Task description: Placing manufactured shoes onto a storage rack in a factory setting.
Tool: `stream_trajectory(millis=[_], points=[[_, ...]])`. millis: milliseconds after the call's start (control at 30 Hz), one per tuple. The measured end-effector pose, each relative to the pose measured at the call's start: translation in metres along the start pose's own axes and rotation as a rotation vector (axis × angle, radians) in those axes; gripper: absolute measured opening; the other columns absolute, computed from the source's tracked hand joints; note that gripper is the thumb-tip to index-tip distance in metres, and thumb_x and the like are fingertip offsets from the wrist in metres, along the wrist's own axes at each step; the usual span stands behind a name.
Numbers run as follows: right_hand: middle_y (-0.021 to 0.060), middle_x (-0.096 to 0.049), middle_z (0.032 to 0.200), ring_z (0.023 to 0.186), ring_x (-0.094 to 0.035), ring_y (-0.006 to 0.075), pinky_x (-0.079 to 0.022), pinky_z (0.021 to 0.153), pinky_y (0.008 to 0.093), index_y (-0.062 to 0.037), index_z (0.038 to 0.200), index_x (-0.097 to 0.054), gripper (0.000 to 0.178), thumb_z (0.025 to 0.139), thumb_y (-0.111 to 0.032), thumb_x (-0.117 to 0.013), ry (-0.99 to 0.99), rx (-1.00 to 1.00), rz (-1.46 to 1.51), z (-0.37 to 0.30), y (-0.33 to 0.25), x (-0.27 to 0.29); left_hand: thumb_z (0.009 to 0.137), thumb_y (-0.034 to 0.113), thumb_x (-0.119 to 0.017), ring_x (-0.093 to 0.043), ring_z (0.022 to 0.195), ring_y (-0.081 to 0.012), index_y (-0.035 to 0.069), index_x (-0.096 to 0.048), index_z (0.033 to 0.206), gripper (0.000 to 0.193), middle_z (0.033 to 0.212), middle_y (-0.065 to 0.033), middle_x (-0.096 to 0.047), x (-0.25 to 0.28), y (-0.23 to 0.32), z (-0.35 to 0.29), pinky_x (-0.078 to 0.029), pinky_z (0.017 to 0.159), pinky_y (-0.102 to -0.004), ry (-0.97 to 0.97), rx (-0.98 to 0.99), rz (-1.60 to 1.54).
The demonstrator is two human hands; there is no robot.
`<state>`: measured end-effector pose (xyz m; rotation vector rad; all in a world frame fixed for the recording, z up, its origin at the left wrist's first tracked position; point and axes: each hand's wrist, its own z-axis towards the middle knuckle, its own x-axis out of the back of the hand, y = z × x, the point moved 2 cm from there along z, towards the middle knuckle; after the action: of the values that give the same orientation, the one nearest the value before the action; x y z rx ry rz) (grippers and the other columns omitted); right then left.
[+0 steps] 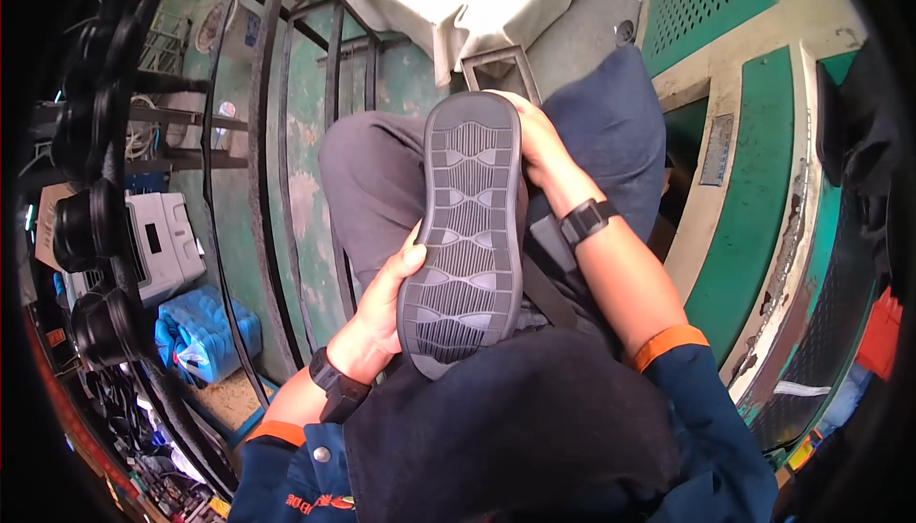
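Observation:
A black shoe lies over my lap with its ribbed sole facing up, its long side running away from me. My left hand grips the near left edge, the thumb pressed on the rim of the sole. At the far end, my right hand wraps round the right side, its fingers partly hidden behind the shoe. The shoe's upper is out of sight beneath the sole. Both wrists carry black straps with small dark boxes, and a dark apron covers my lap.
A black metal rack with shoes stands at left. Beyond it are a grey machine and a blue plastic-wrapped bundle. Ahead is a table under a pale cloth; a green and cream metal cabinet stands close on the right.

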<state>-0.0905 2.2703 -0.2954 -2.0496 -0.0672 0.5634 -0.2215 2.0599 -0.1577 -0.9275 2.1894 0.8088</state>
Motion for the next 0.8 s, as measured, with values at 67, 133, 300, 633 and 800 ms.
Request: stream_trajectory(millis=[67, 133, 300, 633, 800], points=[[0.0065, -0.069, 0.11, 0.103, -0.063, 0.0145, -0.048, 0.09, 0.029, -0.0036, 0.113, -0.069, 0.028, 0.09, -0.017, -0.06, -0.128, -0.105, 0.149, 0.002, -0.004, 0.019, 0.086, 0.034, -0.067, -0.051, 0.127, -0.0287, 0.008, -0.024, 0.153, 0.084, 0.144, -0.0145, -0.045, 0.0, -0.001, -0.005, -0.043, 0.107, -0.0432, -0.011, -0.028, 0.013], [0.0078, -0.07, 0.109, 0.1, -0.064, 0.0161, -0.05, 0.088, 0.031, -0.0025, 0.11, -0.07, 0.028, 0.093, -0.022, -0.058, -0.136, -0.151, 0.218, -0.005, -0.014, 0.034, 0.082, 0.035, -0.07, -0.049, 0.13, -0.0303, 0.006, -0.023, 0.153, 0.09, 0.147, -0.0161, -0.042, 0.003, 0.004, -0.013, -0.041, 0.109, -0.0433, -0.055, -0.163, 0.074], [0.0122, -0.064, 0.125, 0.11, -0.063, 0.0194, -0.049, 0.099, 0.0364, 0.0027, 0.13, -0.055, 0.05, 0.091, -0.027, -0.067, -0.631, -0.287, 0.325, -0.054, -0.036, 0.041, 0.076, 0.043, -0.075, -0.056, 0.118, -0.0474, 0.01, -0.016, 0.156, 0.105, 0.156, -0.0305, -0.017, -0.018, 0.049, -0.027, -0.053, 0.09, -0.0616, -0.289, -0.639, 0.077], [0.0086, -0.063, 0.118, 0.096, -0.066, 0.0175, -0.056, 0.079, 0.0381, -0.0077, 0.141, -0.045, 0.058, 0.092, -0.03, -0.067, -0.64, -0.267, 0.312, -0.06, -0.08, -0.041, 0.071, 0.038, -0.081, -0.052, 0.121, -0.0494, -0.002, -0.034, 0.146, 0.098, 0.141, -0.0269, -0.046, 0.041, 0.066, -0.058, -0.049, 0.099, -0.058, -0.169, -0.795, 0.033], [0.0145, -0.066, 0.102, 0.08, -0.067, 0.0221, -0.057, 0.068, 0.0333, 0.0013, 0.114, -0.055, 0.03, 0.1, -0.025, -0.053, -0.296, 0.154, 0.522, 0.06, -0.152, -0.08, 0.068, 0.03, -0.084, -0.06, 0.115, -0.0328, -0.002, -0.038, 0.141, 0.092, 0.13, -0.0186, -0.056, 0.082, 0.045, -0.069, -0.05, 0.1, -0.0475, -0.06, -0.811, 0.065]])
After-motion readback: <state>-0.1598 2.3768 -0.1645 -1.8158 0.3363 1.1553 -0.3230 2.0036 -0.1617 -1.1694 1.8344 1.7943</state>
